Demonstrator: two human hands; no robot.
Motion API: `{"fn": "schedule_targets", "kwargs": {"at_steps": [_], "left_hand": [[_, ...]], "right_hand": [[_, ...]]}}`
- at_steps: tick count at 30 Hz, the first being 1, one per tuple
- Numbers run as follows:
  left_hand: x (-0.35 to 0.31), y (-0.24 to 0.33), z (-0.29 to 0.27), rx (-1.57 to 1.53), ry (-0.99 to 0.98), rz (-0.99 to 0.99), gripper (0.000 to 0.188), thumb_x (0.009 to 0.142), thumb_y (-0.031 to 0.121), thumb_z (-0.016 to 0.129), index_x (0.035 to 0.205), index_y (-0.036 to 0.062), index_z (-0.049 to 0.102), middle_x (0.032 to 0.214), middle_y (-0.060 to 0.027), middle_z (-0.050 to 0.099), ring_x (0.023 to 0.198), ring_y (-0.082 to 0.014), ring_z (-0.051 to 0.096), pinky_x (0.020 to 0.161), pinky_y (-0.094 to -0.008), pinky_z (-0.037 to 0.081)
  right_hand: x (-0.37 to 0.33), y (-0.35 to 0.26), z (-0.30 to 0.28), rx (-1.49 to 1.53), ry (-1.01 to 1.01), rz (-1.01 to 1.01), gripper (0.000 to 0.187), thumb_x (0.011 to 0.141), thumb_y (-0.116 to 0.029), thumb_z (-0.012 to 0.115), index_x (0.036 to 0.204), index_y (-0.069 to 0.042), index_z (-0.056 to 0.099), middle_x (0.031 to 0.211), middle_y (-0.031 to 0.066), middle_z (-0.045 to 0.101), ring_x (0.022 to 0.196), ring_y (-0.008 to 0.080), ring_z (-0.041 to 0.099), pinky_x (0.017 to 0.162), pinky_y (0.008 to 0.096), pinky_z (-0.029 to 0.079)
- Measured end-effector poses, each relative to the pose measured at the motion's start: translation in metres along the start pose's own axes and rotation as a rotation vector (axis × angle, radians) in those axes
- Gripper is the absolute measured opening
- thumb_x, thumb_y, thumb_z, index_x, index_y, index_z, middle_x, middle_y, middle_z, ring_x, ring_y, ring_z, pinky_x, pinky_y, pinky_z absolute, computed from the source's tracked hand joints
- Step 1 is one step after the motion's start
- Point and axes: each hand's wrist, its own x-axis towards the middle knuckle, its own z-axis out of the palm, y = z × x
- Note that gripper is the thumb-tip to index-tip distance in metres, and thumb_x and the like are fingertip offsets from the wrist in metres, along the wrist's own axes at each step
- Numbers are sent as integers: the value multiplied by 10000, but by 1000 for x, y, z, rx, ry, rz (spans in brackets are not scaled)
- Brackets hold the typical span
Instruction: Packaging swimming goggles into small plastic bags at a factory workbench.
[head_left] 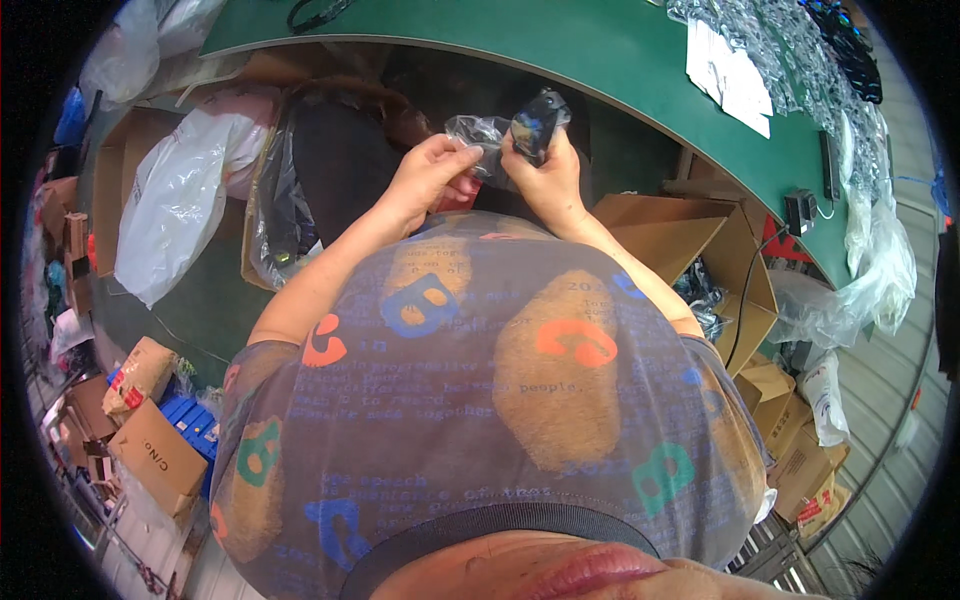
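My left hand (422, 182) is closed, thumb and fingers pinching the edge of a small clear plastic bag (478, 130). To the right of it, my right hand (552, 182) grips a glossy black object (538, 124) with a rounded outline; I cannot make out its kind. The bag stretches between the two hands and touches the black object or lies against it; whether it is partly around the object I cannot tell. Both hands are held up over my lap, just short of the near edge of the green table (600, 62).
On the table's right lie white sheets (728, 75) and a heap of clear-bagged items (790, 80). An open carton (745, 290) with bagged black pieces stands at my right. At my left are a plastic-lined carton (262, 225) and a white plastic bag (175, 205).
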Motion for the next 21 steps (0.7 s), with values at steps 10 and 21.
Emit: {"fn": "schedule_targets", "kwargs": {"at_steps": [10,21], "left_hand": [[17,9,7,-24,220,145,442,968,450,702,1218,102,595,997,0,625,968,-96,599,798,-257,507],[33,-6,-4,-429,101,-8,187,1021,186,626,1172,86,674,1036,-20,721,924,-140,705,798,-324,589]], "right_hand": [[4,15,1,-108,-77,-61,369,743,-66,776,1074,-45,614,939,140,689,886,309,700,800,377,541],[5,34,12,-337,-184,-370,368,722,-80,754,1055,-52,599,1037,165,677,982,402,661,843,465,540]]}}
